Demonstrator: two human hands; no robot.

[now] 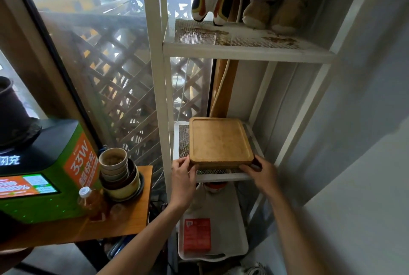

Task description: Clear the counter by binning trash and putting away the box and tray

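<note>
Head view: wooden tray (220, 141) lies flat on the rack's (159, 97) middle mesh shelf, near edge just over the shelf front. Left hand (182, 177) and right hand (260, 172) each grip a near corner, fingers curled round the edge. Prob. stiff, solid, moderately heavy, not fragile; smooth wood may slide on mesh. Best held w/ both hands at opposite corners.

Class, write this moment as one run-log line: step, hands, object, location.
step: putting away tray | hands: left hand and right hand grip near corners | object: wooden tray, flat | location: middle shelf of white rack
</note>
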